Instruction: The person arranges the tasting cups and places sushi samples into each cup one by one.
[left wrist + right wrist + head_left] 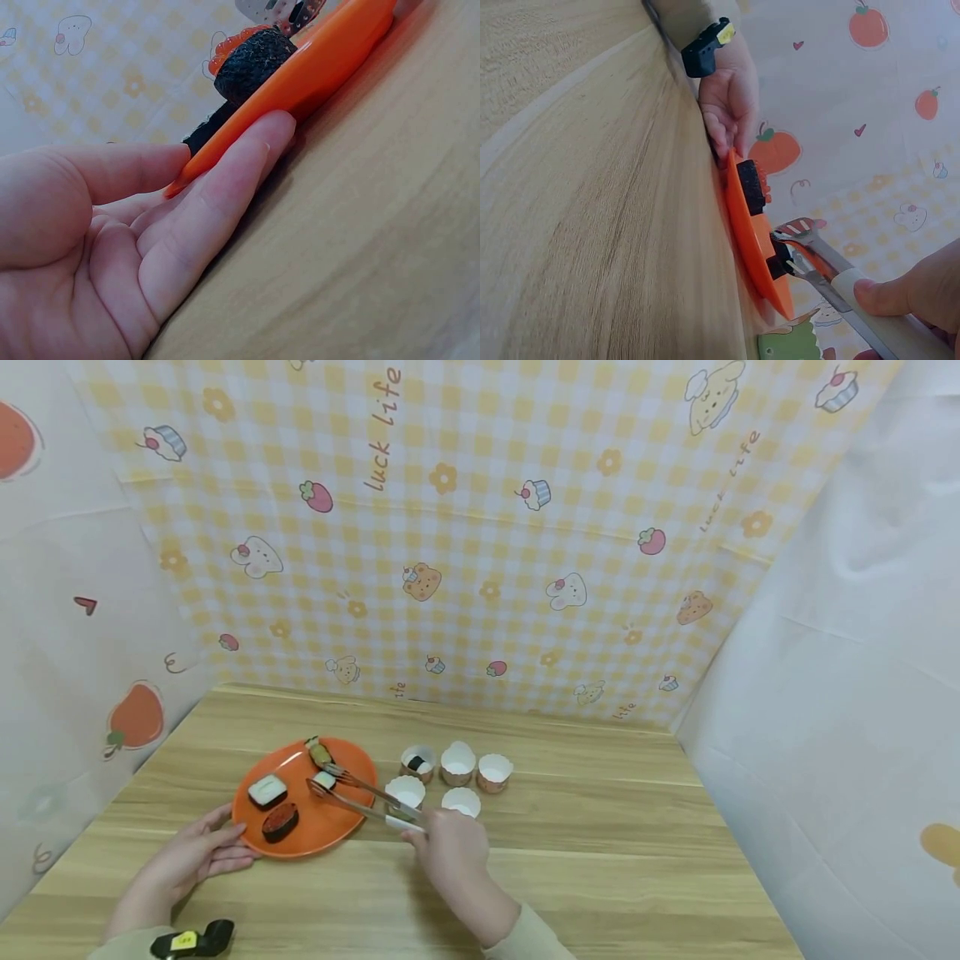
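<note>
An oval orange plate point(318, 831) stands on the table at the left, with my left hand point(191, 852) gripping its near-left rim, thumb above and fingers beneath. My right hand point(457, 852) holds metal tongs with white handles point(889, 326). The tong tips stand around a small sushi roll point(325, 780) on the plate; whether they squeeze it I cannot tell. Also on the plate lie a white-topped sushi piece point(267, 791), a sushi piece with red roe point(281, 822) wrapped in black seaweed, and a greenish-brown sushi piece point(319, 752).
Several white-lined paper cups point(495, 768) stand in two rows right of the plate. The back-left cup holds a white piece with a black band point(417, 764). My right hand partly covers the front cups. A patterned cloth point(480, 568) hangs behind the wooden table point(615, 827).
</note>
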Action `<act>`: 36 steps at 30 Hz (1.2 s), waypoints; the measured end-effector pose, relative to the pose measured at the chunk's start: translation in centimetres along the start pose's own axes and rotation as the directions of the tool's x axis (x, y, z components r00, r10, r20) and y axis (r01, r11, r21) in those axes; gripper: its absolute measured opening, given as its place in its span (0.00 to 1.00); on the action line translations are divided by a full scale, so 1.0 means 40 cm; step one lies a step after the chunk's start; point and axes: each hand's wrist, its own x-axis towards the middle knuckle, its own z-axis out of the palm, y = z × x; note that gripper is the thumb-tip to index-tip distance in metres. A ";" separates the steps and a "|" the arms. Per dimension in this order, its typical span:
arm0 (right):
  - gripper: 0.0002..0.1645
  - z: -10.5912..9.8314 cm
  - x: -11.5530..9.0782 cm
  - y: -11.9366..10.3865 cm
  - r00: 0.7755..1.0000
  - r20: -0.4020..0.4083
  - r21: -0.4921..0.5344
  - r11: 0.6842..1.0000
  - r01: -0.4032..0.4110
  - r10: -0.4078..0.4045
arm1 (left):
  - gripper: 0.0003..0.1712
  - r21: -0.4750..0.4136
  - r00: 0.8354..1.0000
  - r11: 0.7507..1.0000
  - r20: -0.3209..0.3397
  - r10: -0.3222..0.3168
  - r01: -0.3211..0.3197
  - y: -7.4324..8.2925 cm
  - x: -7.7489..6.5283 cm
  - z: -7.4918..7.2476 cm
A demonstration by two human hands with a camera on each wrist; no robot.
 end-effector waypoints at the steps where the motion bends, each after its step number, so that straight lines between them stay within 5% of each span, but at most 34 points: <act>1: 0.22 -0.002 0.000 0.002 1.000 -0.001 0.004 1.000 -0.002 0.002 | 0.47 0.001 1.000 1.000 -0.001 0.000 0.000 0.000 0.000 0.000; 17: 0.19 -0.001 -0.023 0.051 0.998 -0.064 0.075 0.997 -0.013 0.017 | 0.49 0.017 0.998 1.000 0.058 0.019 -0.020 -0.002 0.005 -0.010; 36: 0.19 -0.023 -0.031 0.102 0.993 -0.093 0.139 0.989 -0.056 0.069 | 0.48 0.031 1.000 0.999 0.015 0.011 -0.011 0.001 -0.001 -0.002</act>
